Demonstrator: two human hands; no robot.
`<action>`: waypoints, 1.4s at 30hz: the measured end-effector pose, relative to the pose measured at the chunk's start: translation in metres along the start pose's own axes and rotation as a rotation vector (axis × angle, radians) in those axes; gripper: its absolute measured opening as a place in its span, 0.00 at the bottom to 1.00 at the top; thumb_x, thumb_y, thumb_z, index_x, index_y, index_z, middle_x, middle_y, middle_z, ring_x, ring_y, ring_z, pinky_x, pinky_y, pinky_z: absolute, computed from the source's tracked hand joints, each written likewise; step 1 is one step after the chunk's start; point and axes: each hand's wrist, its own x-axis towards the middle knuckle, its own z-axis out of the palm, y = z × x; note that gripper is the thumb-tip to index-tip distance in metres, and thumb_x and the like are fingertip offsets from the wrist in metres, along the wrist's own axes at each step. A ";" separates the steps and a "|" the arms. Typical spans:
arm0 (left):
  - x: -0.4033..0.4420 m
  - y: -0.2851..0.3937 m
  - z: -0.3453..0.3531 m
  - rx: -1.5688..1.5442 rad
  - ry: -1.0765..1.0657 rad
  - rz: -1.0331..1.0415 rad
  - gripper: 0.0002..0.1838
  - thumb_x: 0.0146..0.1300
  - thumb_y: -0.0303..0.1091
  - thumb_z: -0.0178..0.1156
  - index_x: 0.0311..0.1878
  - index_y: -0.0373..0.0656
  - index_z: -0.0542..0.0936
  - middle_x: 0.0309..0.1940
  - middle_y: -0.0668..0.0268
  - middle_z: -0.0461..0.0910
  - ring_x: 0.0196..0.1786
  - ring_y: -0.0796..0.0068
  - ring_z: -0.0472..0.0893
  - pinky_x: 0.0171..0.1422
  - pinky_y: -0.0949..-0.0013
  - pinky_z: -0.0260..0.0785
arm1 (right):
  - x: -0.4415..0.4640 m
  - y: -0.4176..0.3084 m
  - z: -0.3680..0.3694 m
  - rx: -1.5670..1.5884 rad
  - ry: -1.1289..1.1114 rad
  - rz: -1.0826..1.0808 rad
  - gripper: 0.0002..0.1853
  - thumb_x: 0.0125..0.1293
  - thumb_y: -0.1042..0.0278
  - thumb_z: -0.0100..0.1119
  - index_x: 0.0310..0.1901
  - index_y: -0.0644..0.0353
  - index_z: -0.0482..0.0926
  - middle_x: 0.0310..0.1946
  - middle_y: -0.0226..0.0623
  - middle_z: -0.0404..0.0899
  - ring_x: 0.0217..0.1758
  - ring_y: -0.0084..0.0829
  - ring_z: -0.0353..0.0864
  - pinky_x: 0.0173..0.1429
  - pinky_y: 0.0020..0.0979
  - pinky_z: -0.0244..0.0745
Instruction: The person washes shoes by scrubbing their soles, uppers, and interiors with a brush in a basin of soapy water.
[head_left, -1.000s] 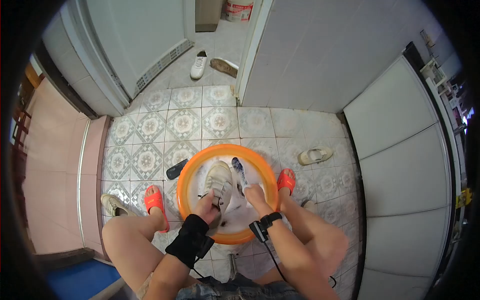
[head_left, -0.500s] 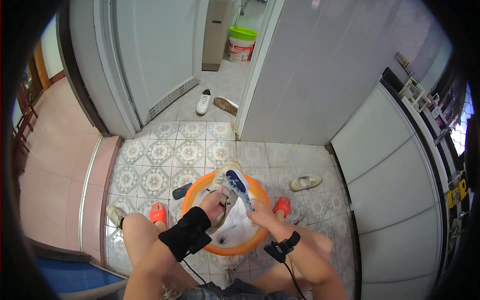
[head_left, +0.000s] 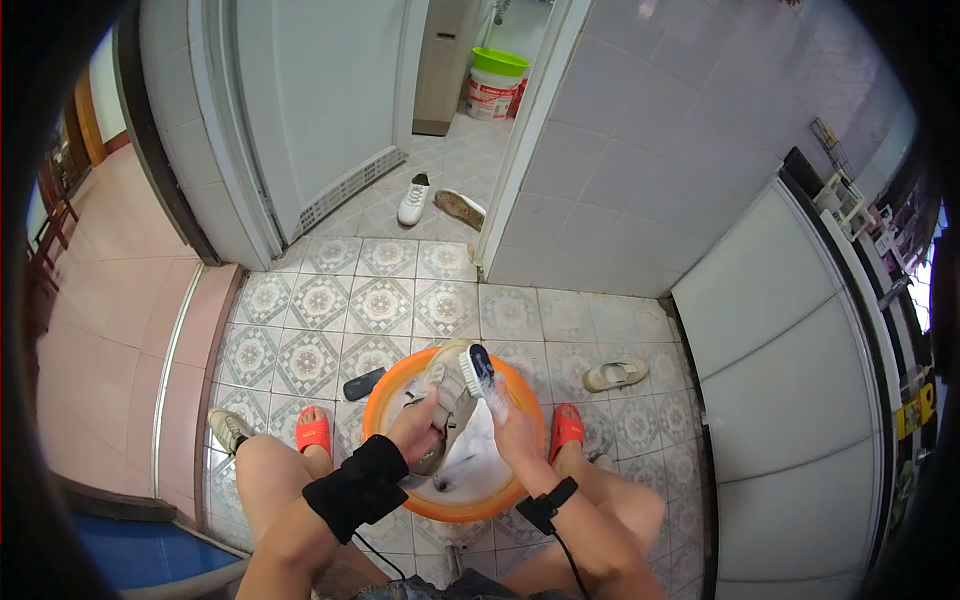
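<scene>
My left hand [head_left: 416, 428] is closed around a beige shoe [head_left: 458, 395], which it holds tilted over an orange basin [head_left: 378, 465]. White suds and water [head_left: 485, 460] lie in the basin, and a small dark item shows among them. My right hand [head_left: 515, 430] grips a scrub brush [head_left: 480, 370] with a dark blue back and white bristles. Foam clings to the brush, whose bristles face left toward the shoe's side. Whether they touch the shoe I cannot tell. Part of the shoe is hidden behind my left hand.
A pale shoe [head_left: 615, 374] lies right of the basin, another shoe [head_left: 230, 428] at the left. A dark flat object [head_left: 363, 384] sits beside the basin. White shoe [head_left: 413, 200] and brown-soled shoe [head_left: 460, 208] lie in the doorway. My feet wear red slippers [head_left: 313, 432]. White cabinets [head_left: 780, 340] line the right.
My right hand has turned the brush so its bristles now face left and its back shows less. My left hand has shifted slightly left and down on the shoe. The view has tilted a little.
</scene>
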 end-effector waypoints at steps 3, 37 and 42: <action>0.007 0.003 -0.009 -0.010 -0.016 -0.018 0.22 0.69 0.45 0.38 0.58 0.39 0.64 0.53 0.61 0.70 0.56 0.67 0.69 0.62 0.63 0.60 | -0.014 -0.014 0.000 -0.058 -0.205 0.016 0.29 0.61 0.65 0.47 0.64 0.36 0.55 0.23 0.56 0.74 0.30 0.55 0.75 0.36 0.47 0.69; 0.051 0.002 0.014 -0.304 -0.123 0.029 0.17 0.68 0.43 0.41 0.51 0.42 0.69 0.46 0.64 0.74 0.51 0.69 0.73 0.58 0.60 0.66 | -0.008 -0.015 -0.038 0.168 0.243 -0.419 0.27 0.58 0.68 0.56 0.61 0.48 0.64 0.26 0.49 0.77 0.27 0.46 0.77 0.30 0.37 0.70; 0.051 -0.002 0.007 0.146 -0.182 0.323 0.11 0.65 0.32 0.46 0.49 0.41 0.69 0.43 0.65 0.74 0.49 0.71 0.74 0.56 0.65 0.69 | -0.012 -0.021 -0.047 0.132 0.113 -0.356 0.25 0.57 0.74 0.55 0.58 0.57 0.66 0.42 0.51 0.76 0.41 0.46 0.78 0.42 0.34 0.73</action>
